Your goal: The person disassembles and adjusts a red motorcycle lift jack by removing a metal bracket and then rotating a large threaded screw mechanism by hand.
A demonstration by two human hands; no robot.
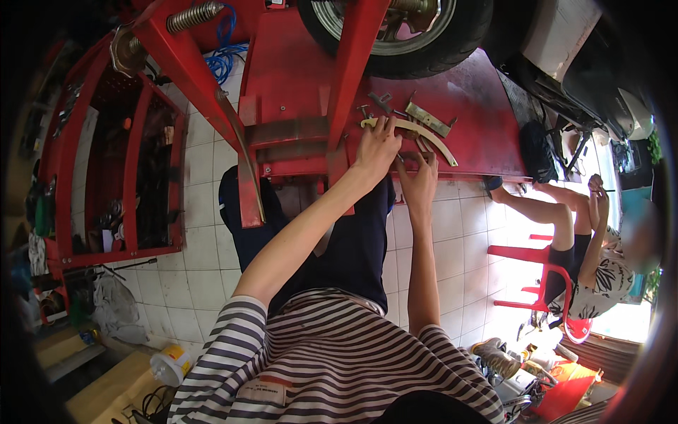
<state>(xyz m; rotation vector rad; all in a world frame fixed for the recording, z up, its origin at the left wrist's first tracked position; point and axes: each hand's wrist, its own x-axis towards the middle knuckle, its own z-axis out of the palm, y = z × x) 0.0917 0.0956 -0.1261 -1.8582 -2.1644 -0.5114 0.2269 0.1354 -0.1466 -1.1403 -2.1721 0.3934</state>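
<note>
At upper centre, the left hand (pixel 378 147) held the curved strip (pixel 432 137), probably steadying it; whether the right hand (pixel 421 178) gripped anything was unclear.

A strip (pixel 433 138) lay at the fingers (pixel 383 127) over the counter (pixel 487 116), bracket (pixel 429 119) and wheel (pixel 441 58) beyond them, a rack (pixel 132 169) left, a chair (pixel 521 254) right.

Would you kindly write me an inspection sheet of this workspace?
Surface: scuffed red metal platform.
Work items: pale-yellow curved strip, flat brassy metal bracket, dark T-shaped tool.
Clutter: white round plastic bucket, lower left; grey-brown shoe among mixed items, lower right.
Grips: left hand touches the strip; right hand has bent fingers near it, hold unclear.
Cables: blue coiled line beside the platform's left edge, cable or hose unclear.
Surroundings: black-tyred wheel ahead; person on red plastic chair, right.
</note>
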